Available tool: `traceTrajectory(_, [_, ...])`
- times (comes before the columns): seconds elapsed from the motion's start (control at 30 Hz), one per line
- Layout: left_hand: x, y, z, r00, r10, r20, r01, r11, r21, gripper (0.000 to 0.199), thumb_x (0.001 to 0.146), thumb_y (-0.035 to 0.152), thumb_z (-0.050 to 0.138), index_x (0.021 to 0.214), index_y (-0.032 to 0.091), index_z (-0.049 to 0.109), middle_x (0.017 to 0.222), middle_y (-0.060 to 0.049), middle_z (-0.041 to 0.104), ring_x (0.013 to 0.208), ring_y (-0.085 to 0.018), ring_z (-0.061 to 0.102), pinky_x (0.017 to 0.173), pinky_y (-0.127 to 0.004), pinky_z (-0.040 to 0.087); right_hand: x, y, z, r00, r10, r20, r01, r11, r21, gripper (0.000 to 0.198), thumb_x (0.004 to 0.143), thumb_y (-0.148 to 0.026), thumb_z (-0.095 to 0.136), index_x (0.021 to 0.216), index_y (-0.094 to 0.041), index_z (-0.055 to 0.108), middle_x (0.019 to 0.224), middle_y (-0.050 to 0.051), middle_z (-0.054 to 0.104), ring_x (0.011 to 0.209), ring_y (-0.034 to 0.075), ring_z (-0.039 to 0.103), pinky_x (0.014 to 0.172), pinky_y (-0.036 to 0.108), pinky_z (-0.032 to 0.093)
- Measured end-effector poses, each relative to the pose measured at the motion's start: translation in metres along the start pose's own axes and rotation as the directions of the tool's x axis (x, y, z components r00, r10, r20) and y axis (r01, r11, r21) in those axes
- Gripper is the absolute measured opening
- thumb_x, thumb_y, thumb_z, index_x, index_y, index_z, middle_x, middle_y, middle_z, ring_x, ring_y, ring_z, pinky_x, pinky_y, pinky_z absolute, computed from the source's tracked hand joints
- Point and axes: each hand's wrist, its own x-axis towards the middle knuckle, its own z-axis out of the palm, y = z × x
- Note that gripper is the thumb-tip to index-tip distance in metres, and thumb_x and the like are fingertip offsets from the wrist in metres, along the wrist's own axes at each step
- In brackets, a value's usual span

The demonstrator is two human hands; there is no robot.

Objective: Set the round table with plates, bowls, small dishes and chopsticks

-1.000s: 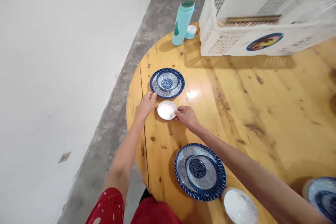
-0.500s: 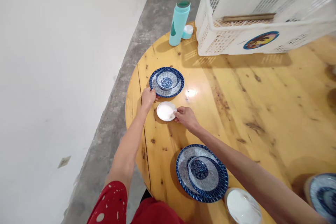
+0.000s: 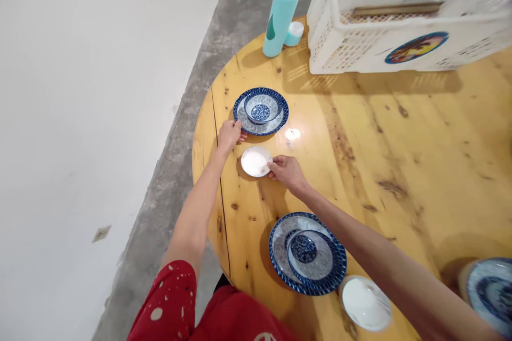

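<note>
Yellow wood makes up the round surface (image 3: 360,138) under everything. On it, a small white dish (image 3: 254,162) sits at the tips of the right hand (image 3: 286,171). That grip is pinched on the dish's right edge, thumb on top and fingers tucked below. I can't tell if the dish is lifted a bit. It looks light, hard and smooth, so it may slip, and it could chip or break if dropped. The thin edge looks like the best spot to hold.

Past the dish, the left hand (image 3: 231,136) is at the near edge of a blue plate (image 3: 284,115). Its fingers are close together, but I can't tell if they pinch the rim. A blue bowl (image 3: 261,112) stands on that plate.

Nearer the body than the right grip is a bigger-looking blue plate (image 3: 275,258) with another bowl (image 3: 322,256) on it. A white bowl (image 3: 366,303) is just beside that, under the right arm. Far beyond both grips stand a light blue bottle (image 3: 280,16), its cap (image 3: 295,33) and a white crate (image 3: 336,53). Left of the grips are gray floor (image 3: 168,186) and a white wall (image 3: 80,90).
</note>
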Motion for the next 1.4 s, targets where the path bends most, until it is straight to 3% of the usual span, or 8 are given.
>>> traceTrajectory(0.23, [-0.076, -0.033, -0.032, 0.997, 0.049, 0.062, -0.052, 0.998, 0.045, 0.030, 0.102, 0.036, 0.045, 0.080, 0.018, 0.056, 0.080, -0.007, 0.073, 0.064, -0.012, 0.068, 0.063, -0.022, 0.054, 0.000, 0.002, -0.001, 1.000, 0.014, -0.020, -0.012, 0.998, 0.061, 0.010, 0.086, -0.009, 0.059, 0.078, -0.013, 0.065, 0.056, 0.001, 0.063, 0.052, 0.014, 0.062, 0.051, 0.019, 0.050])
traceTrajectory(0.4, [-0.111, -0.047, -0.030, 0.988, 0.073, 0.140, -0.087, 0.991, 0.101, 0.026, 0.098, 0.038, 0.049, 0.086, 0.019, 0.061, 0.077, -0.002, 0.071, 0.065, -0.011, 0.068, 0.062, -0.020, 0.050, 0.001, -0.002, 0.003, 0.999, 0.035, -0.039, -0.031, 0.995, 0.098, 0.012, 0.087, -0.007, 0.059, 0.077, -0.013, 0.065, 0.056, 0.002, 0.063, 0.052, 0.014, 0.063, 0.049, 0.018, 0.050])
traceTrajectory(0.57, [-0.110, -0.034, -0.026, 0.992, 0.094, 0.086, -0.112, 0.966, 0.231, 0.022, 0.096, 0.029, 0.048, 0.090, 0.018, 0.067, 0.071, -0.002, 0.069, 0.068, -0.014, 0.069, 0.071, -0.024, 0.051, 0.004, -0.009, 0.014, 0.997, 0.048, -0.063, -0.040, 0.992, 0.122, 0.012, 0.086, -0.005, 0.058, 0.077, -0.013, 0.064, 0.057, 0.003, 0.065, 0.053, 0.014, 0.065, 0.048, 0.017, 0.051])
traceTrajectory(0.77, [-0.098, -0.025, -0.034, 0.993, 0.120, -0.001, -0.112, 0.927, 0.359, 0.023, 0.094, 0.025, 0.050, 0.095, 0.019, 0.072, 0.080, -0.005, 0.073, 0.087, -0.020, 0.070, 0.077, -0.025, 0.050, 0.007, -0.019, 0.025, 0.999, 0.038, -0.036, -0.032, 0.987, 0.157, 0.017, 0.088, -0.003, 0.056, 0.075, -0.011, 0.062, 0.058, 0.005, 0.066, 0.051, 0.012, 0.063, 0.048, 0.017, 0.052])
traceTrajectory(1.4, [-0.086, -0.030, -0.033, 0.981, 0.181, -0.069, -0.148, 0.931, 0.335, 0.023, 0.094, 0.024, 0.052, 0.095, 0.019, 0.074, 0.085, -0.005, 0.075, 0.085, -0.018, 0.070, 0.076, -0.024, 0.049, 0.009, -0.021, 0.029, 1.000, 0.017, -0.014, -0.012, 0.963, 0.268, 0.015, 0.088, -0.004, 0.058, 0.076, -0.009, 0.064, 0.062, 0.005, 0.066, 0.050, 0.010, 0.061, 0.047, 0.017, 0.052])
